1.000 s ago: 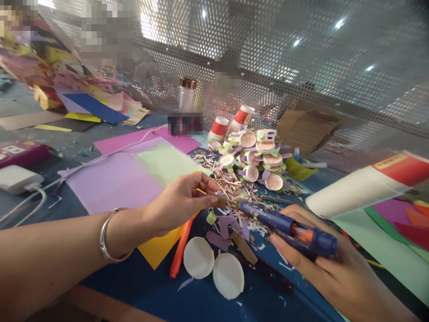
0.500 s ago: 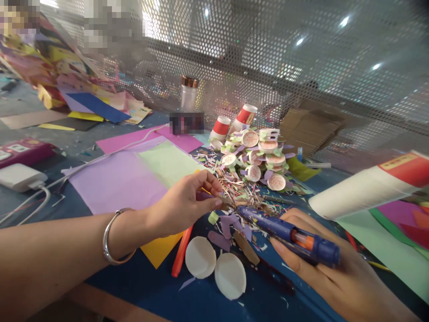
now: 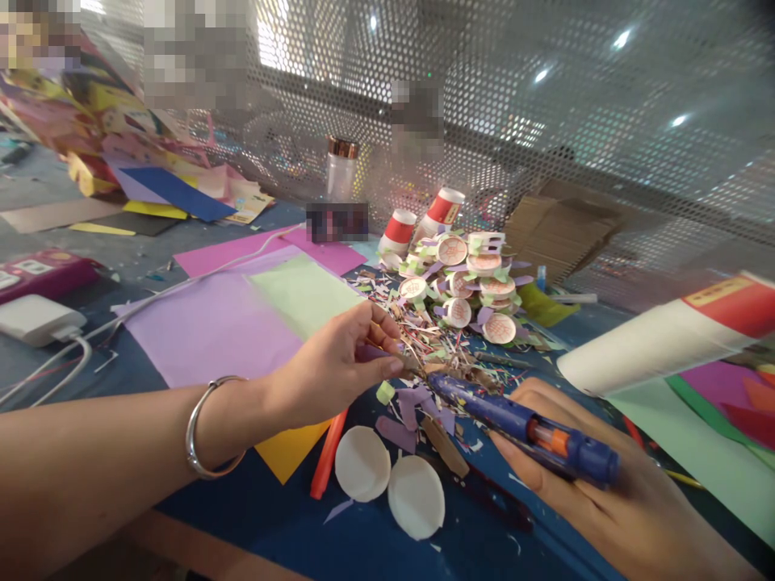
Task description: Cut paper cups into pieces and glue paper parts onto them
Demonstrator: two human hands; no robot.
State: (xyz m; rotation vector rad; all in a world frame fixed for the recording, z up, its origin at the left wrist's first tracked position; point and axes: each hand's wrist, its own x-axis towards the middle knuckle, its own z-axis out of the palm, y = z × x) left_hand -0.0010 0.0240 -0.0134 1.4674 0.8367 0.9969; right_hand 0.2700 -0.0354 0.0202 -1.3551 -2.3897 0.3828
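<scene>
**Glue gun nozzle at a pinched scrap, over the paper litter**

Your left hand point(image 3: 336, 363) was closed in a pinch, thumb and fingertips clamped on a small brown scrap point(image 3: 404, 361). The scrap was too small and blurred to tell its shape. A silver bangle point(image 3: 206, 428) sat on that wrist.

Your right hand point(image 3: 599, 492) was wrapped around a blue glue gun point(image 3: 524, 424) from below, fingers curled under its body. The gun lay slantwise, with its orange part near your hand and its nozzle pointing up and left. The nozzle was just beside the scrap, but I cannot tell whether the two touched.

Both hands hovered over a heap of paper shreds point(image 3: 424, 331) on the blue table point(image 3: 278, 516). Below the pinch lay two white discs point(image 3: 387, 480), side by side and touching or nearly so. An orange marker point(image 3: 325, 456) lay just left of them, along the edge of a yellow sheet point(image 3: 289, 450). Loose purple bits point(image 3: 412, 407) lay between the discs and the nozzle.

Under your left forearm spread a lilac sheet point(image 3: 218, 323) with a pale green sheet point(image 3: 299, 294) on it. Behind the shreds stood a pile of decorated paper cups point(image 3: 475, 282), and two red-banded cups point(image 3: 424, 222) lay tipped at its back. A white roll with a red end point(image 3: 659, 339) lay at the right. A white charger point(image 3: 30, 319) and its cable were at the far left, and a perforated metal screen point(image 3: 545, 97) closed off the back.
</scene>
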